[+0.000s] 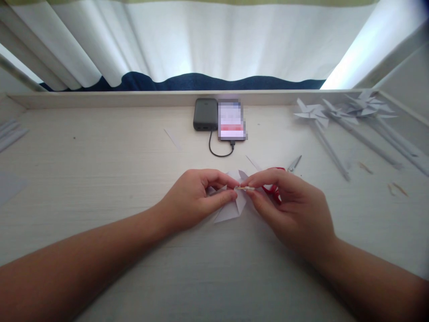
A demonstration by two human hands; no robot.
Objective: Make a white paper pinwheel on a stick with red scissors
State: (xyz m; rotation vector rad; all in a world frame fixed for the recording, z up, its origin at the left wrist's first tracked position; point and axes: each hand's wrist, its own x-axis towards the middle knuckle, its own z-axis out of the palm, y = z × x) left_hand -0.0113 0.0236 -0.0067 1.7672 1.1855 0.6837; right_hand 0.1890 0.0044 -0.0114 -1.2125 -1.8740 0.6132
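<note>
A white folded paper pinwheel (230, 212) is pinched between the thumb and fingers of my left hand (197, 192). Close beside it, my right hand (291, 203) is closed on a thin wooden stick (241, 188) that looks like a toothpick, with something whitish around it near the fingertips. The stick's tip is at the middle of the pinwheel; whether it passes through the paper I cannot tell. Partly covered by my right hand lie scissors (275, 195) with red handles, their blades pointing away to the right.
Several paper pinwheels on rolled paper sticks (331, 150) lie at the right. Small broken stick pieces (365, 168) are near them. A power bank (205, 115) is cabled to a phone (231, 120) at the back ledge. Paper rolls (11, 134) and a sheet (11, 187) lie left.
</note>
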